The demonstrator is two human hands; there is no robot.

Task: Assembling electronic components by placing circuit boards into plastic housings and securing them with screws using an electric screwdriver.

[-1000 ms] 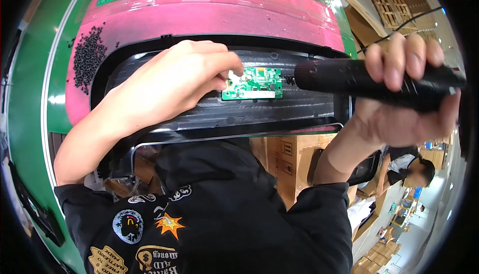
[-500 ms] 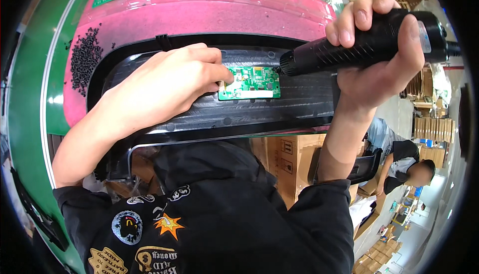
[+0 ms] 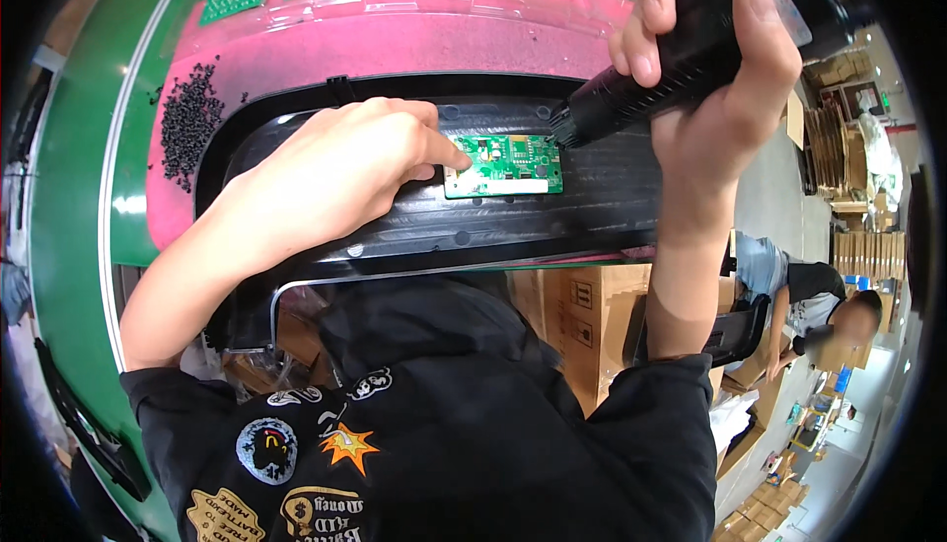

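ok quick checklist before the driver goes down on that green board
1. Board seated: the green circuit board lies flat in the black plastic housing. Ok.
2. Board held: the left hand presses a fingertip on the board's left edge. Ok.
3. Driver grip: the right hand is wrapped around the black electric screwdriver. Ok.
4. Tip position: the driver's nose sits at the board's upper right corner; whether the bit is in a screw is hidden. Cannot tell.
5. Fingers away from the tip: the left fingertip is at the opposite end of the board. Ok.
6. Screws to hand: a pile of small black screws lies on the pink mat. Ok.
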